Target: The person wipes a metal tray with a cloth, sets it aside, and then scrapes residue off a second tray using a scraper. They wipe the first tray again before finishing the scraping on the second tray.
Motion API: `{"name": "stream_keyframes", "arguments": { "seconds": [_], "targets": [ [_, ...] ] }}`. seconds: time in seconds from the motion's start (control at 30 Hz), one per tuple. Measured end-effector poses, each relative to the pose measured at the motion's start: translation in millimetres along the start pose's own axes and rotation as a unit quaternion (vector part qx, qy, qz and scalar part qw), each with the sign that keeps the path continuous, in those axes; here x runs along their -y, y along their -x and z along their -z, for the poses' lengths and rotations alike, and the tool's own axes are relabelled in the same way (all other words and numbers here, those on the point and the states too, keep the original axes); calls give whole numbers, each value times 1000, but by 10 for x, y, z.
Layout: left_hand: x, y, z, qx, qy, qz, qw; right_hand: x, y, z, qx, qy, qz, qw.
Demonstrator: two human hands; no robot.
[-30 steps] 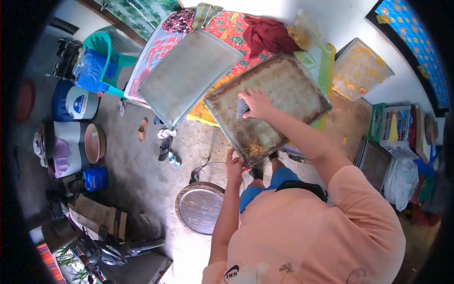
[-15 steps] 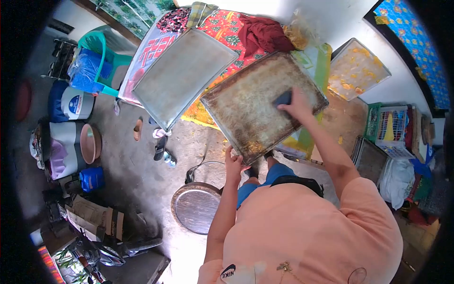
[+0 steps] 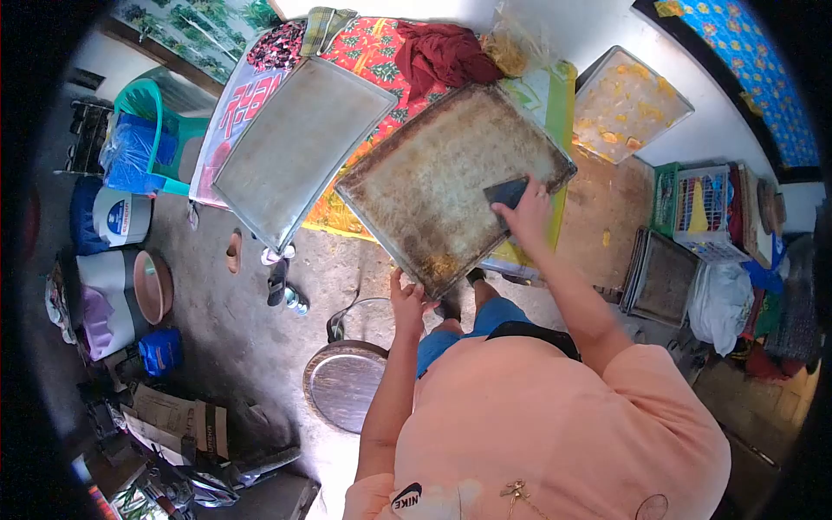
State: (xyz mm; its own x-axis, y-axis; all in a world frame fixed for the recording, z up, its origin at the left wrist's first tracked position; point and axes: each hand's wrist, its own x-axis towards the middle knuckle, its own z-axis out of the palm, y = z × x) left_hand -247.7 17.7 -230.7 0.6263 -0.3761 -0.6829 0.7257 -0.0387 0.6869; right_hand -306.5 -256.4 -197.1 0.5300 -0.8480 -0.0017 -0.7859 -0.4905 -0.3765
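A large stained metal baking tray lies tilted toward me, its far part on the cloth-covered table. My left hand grips its near corner, fingers curled over the rim. In my right hand is a dark, flat, triangular scraper, pinched between thumb and fingers against the tray's surface. Brown and yellowish residue shows along the tray's edges and gathers at the near corner. A second, cleaner-looking metal tray rests to the left, overhanging the table edge.
A dark red cloth and a plastic bag lie behind the trays. Another tray with yellow scraps leans at the wall. A round wooden stool stands by my left; sandals are on the floor. Crates stand right.
My right hand has moved the scraper slightly toward me and to the right over the tray, turning it so more of its face shows. My left hand keeps the corner. The view has shifted.
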Motion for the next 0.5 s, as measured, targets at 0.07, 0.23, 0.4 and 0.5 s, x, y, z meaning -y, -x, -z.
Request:
{"name": "stream_keyframes", "arguments": {
  "seconds": [0.07, 0.23, 0.4, 0.5],
  "targets": [
    [-4, -1, -10, -3, 2, 2, 1000, -23, 11, 11, -10, 18, -10, 1000],
    [31, -20, -1, 2, -7, -9, 1000, 506, 632, -171, 60, 38, 44, 997],
    [77, -67, 50, 15, -18, -15, 1000, 720, 740, -251, 69, -12, 124, 990],
    [166, -47, 82, 6, -59, -64, 996, 638, 608, -122, 44, -14, 81, 996]
  ]
}}
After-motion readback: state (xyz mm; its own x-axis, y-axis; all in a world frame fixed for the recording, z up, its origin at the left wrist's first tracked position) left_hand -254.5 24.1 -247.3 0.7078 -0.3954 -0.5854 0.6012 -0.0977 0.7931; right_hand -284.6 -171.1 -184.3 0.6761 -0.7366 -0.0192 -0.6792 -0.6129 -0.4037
